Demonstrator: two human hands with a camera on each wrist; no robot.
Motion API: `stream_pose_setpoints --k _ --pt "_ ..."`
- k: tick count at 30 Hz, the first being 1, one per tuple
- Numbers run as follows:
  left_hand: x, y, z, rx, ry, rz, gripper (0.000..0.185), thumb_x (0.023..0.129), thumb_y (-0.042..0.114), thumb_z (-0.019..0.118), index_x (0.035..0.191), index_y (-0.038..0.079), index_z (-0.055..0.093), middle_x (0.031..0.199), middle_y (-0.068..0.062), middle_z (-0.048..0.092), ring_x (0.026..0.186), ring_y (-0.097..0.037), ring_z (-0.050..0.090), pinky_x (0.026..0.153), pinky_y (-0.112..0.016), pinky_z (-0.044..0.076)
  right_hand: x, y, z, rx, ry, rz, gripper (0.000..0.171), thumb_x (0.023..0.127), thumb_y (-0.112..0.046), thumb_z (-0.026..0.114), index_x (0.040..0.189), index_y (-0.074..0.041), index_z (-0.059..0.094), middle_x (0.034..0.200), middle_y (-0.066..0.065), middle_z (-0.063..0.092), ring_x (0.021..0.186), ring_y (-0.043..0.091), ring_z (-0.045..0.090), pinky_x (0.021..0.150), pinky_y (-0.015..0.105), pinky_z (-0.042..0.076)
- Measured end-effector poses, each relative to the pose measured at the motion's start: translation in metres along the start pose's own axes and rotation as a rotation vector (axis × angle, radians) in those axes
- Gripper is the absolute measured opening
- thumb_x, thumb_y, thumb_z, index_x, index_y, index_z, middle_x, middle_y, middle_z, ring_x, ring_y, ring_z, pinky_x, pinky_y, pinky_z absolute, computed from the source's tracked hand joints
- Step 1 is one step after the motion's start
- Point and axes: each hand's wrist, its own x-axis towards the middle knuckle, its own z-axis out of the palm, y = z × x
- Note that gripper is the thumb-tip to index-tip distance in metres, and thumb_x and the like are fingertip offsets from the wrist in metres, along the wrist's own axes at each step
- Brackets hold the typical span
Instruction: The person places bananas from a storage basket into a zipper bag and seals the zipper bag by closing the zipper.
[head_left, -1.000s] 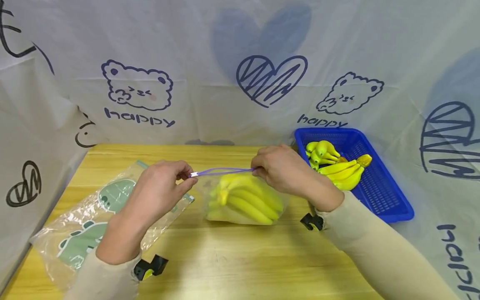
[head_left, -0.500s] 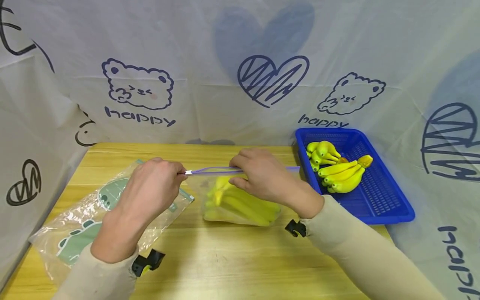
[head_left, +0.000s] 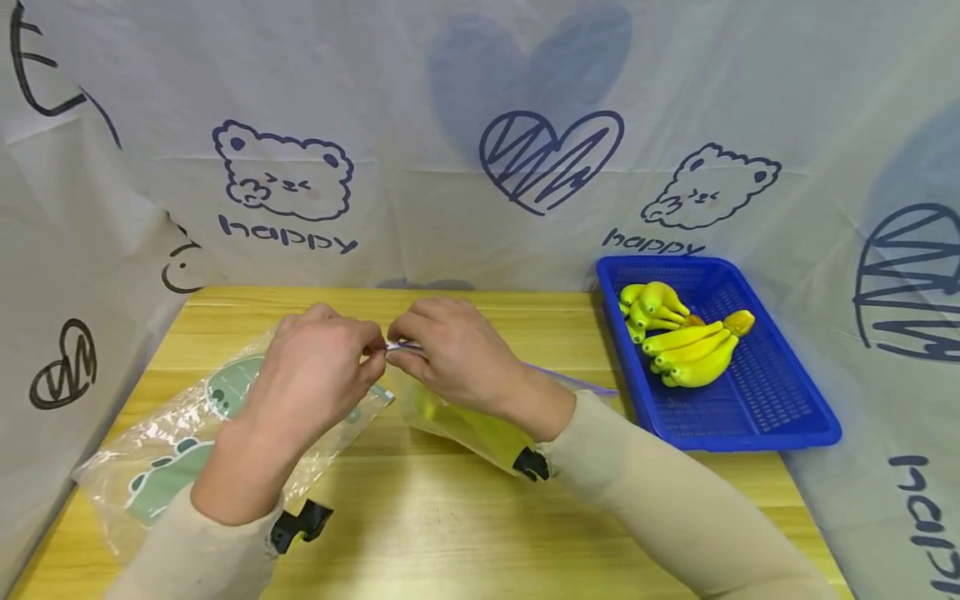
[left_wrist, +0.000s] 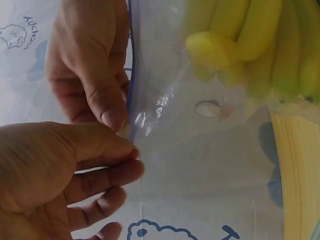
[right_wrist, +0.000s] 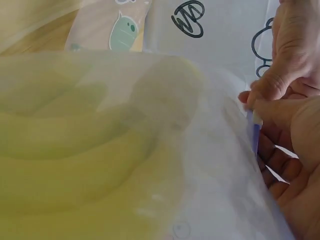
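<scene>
A translucent zip bag point(left_wrist: 170, 150) with a bunch of yellow bananas point(left_wrist: 260, 35) inside is held up by its top edge. At the bag's left top corner, my left hand point(head_left: 318, 367) pinches the edge between thumb and forefinger. My right hand point(head_left: 457, 350) is right beside it, thumb and fingers pinching the white slider point(right_wrist: 257, 119) on the purple zip strip point(head_left: 581, 384). In the head view my right hand and forearm cover much of the bag. The strip's free end slants down to the right, behind that forearm.
A blue basket point(head_left: 813, 417) with bunches of bananas point(head_left: 693, 354) stands at the right on the wooden table point(head_left: 420, 533). Under my left arm lies a flat clear bag point(head_left: 168, 475) with green cartoon prints. Printed white cloth point(head_left: 420, 217) hangs behind and at the sides.
My right hand has moved left along the zip strip, from the bag's right part to the slider by my left hand. The bag has tilted, its right end now lower; my left hand has stayed nearly in place.
</scene>
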Motion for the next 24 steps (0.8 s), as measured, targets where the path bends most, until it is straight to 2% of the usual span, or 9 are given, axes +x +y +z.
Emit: stream_pose_setpoints --k 3,7,10,13,19,24 --pt "0.0003 -0.0001 0.0029 0.016 0.027 0.039 0.004 0.09 0.013 0.078 0.087 0.015 0.075 0.079 0.001 0.074 0.09 -0.027 0.059 0.078 -0.046 0.04 0.0017 -0.0005 0.001 -0.008 -0.004 0.003 0.011 0.099 -0.021 0.074 0.103 -0.011 0.076 0.099 0.001 0.073 0.089 0.019 0.066 0.084 0.038 0.053" --pt "-0.0001 -0.0022 0.0055 0.061 0.068 0.113 0.008 0.088 0.011 0.079 0.084 0.015 0.073 0.081 0.001 0.074 0.088 -0.027 0.057 0.078 -0.046 0.039 0.0021 0.0002 0.0006 -0.034 -0.047 0.012 0.009 0.098 -0.021 0.074 0.101 -0.012 0.075 0.099 -0.001 0.073 0.09 0.018 0.065 0.082 0.039 0.051" --pt "-0.0007 -0.0021 0.0062 0.068 0.077 0.131 0.015 0.087 0.009 0.076 0.078 0.016 0.068 0.079 0.002 0.072 0.085 -0.026 0.056 0.076 -0.044 0.039 0.0026 0.0007 -0.0002 -0.059 -0.078 0.002 0.008 0.097 -0.021 0.072 0.1 -0.014 0.073 0.098 -0.002 0.073 0.09 0.017 0.066 0.082 0.039 0.05" --pt "-0.001 -0.0002 0.0057 0.055 0.058 0.109 0.016 0.088 0.009 0.073 0.076 0.018 0.066 0.079 0.004 0.072 0.083 -0.024 0.055 0.075 -0.043 0.036 0.0025 0.0011 -0.0012 -0.082 -0.099 -0.019 0.009 0.097 -0.022 0.072 0.1 -0.014 0.073 0.096 -0.003 0.072 0.088 0.016 0.065 0.082 0.039 0.05" --pt "-0.0021 0.0017 0.0027 0.023 -0.008 0.057 0.01 0.09 0.013 0.071 0.082 0.02 0.073 0.083 0.008 0.075 0.087 -0.023 0.056 0.077 -0.045 0.037 -0.001 0.0024 -0.0042 -0.126 -0.115 -0.064 0.007 0.097 -0.022 0.07 0.096 -0.015 0.072 0.088 -0.004 0.068 0.081 0.014 0.061 0.083 0.038 0.048" --pt "-0.0027 -0.0007 -0.0016 -0.015 -0.062 -0.017 0.009 0.092 0.015 0.072 0.084 0.019 0.075 0.086 0.005 0.077 0.091 -0.026 0.057 0.081 -0.048 0.04 -0.0054 0.0061 -0.0079 -0.143 -0.161 -0.045 0.005 0.094 -0.02 0.07 0.092 -0.015 0.071 0.088 -0.004 0.068 0.083 0.015 0.062 0.086 0.04 0.049"
